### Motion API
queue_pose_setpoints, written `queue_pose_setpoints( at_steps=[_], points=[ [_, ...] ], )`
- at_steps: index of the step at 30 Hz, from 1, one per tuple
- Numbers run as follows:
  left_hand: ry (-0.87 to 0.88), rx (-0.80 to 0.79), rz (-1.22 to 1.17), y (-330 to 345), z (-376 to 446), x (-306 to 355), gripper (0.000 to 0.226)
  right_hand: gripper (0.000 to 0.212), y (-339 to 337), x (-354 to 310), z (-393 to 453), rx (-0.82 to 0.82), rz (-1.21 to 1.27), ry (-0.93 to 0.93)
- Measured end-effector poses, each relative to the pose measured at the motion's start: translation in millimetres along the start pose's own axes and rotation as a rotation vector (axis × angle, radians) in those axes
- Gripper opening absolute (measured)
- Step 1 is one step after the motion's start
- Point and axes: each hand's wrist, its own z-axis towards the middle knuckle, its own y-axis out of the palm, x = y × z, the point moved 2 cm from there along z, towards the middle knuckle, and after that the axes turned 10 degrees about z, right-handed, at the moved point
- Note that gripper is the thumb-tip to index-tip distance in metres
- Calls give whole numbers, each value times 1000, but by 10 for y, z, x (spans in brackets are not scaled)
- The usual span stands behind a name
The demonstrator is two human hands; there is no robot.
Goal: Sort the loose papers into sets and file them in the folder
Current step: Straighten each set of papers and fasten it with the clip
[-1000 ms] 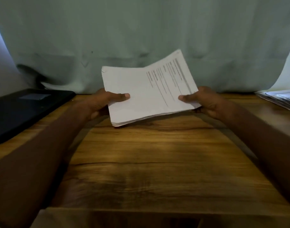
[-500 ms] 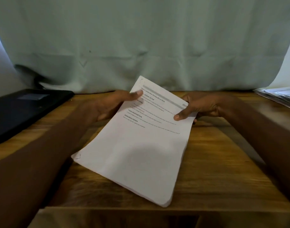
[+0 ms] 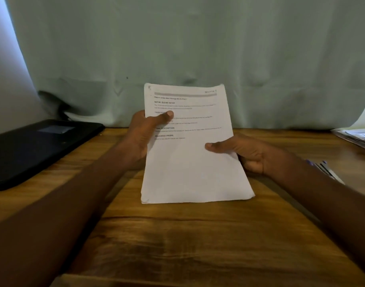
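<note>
A stack of white printed papers (image 3: 190,162) stands nearly upright over the middle of the wooden table (image 3: 177,235), text facing me. My left hand (image 3: 144,131) grips its left edge, thumb across the front page. My right hand (image 3: 245,152) grips the right edge, thumb on the front and fingers curled behind. The stack's bottom edge is close to the tabletop; whether it touches I cannot tell. A black folder (image 3: 32,148) lies flat and closed at the left of the table.
More papers (image 3: 357,135) lie at the table's far right edge. Something with purple and dark stripes (image 3: 324,168) shows just beyond my right forearm. A pale green cloth (image 3: 177,48) hangs behind the table.
The stack was turned from a sideways hold, then tilted down toward me, and is now upright and straight. My left hand moved up its left edge; my right hand moved down the right edge.
</note>
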Motion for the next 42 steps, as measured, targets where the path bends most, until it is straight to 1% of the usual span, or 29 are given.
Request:
queue_pose_setpoints(
  at_steps=[1,3,4,6,8,10,12,13,15,16,18,20,23,25,27,29,31,32,34,36,39,41,42],
  points=[
    [-8,-32,-18,1,1,22,35,46,28,-1,19,58,1,-59],
    [-3,-94,-6,18,-2,26,43,47,41,-55,38,191,2,-244],
    [21,-95,31,30,-8,20,46,47,49,-87,27,218,19,-342],
    [123,-31,119,74,-39,78,44,42,80,-159,-30,232,18,-495],
    [241,72,152,114,-92,249,32,32,163,-261,-144,277,-16,-632],
    [361,159,181,149,-144,444,22,24,237,-377,-251,344,-105,-818],
    [483,211,215,182,-196,589,20,23,275,-474,-309,362,-248,-957],
    [528,239,217,189,-224,632,20,25,267,-480,-292,360,-297,-954],
    [580,297,213,175,-254,667,19,34,215,-421,-202,343,-304,-825],
    [586,309,220,162,-251,662,18,35,174,-371,-150,347,-296,-756],
    [546,278,240,157,-229,618,17,31,94,-264,-87,366,-278,-676],
    [466,211,273,162,-200,504,19,35,54,-182,-48,386,-236,-627],
    [326,152,316,142,-162,275,21,45,82,-150,-14,429,-210,-610],
    [271,140,353,158,-163,208,20,43,135,-164,-26,440,-247,-616],
    [294,160,437,205,-168,229,17,36,195,-171,-57,434,-313,-663],
    [360,178,452,259,-175,290,13,29,242,-186,-82,449,-317,-751],
    [383,185,451,292,-155,309,18,17,247,-194,-75,462,-320,-790],
    [369,184,466,291,-145,281,22,13,239,-183,-63,452,-332,-767],
    [341,184,511,268,-148,197,28,15,242,-134,-39,417,-356,-667],
    [361,186,505,262,-187,167,24,18,224,-88,-23,402,-365,-622],
    [431,194,460,273,-199,206,16,28,249,-109,-29,395,-346,-620],
    [408,179,512,278,-176,188,19,28,221,-118,-8,397,-367,-578],
    [374,169,550,272,-165,152,20,25,203,-110,-4,395,-376,-544]
  ],
)
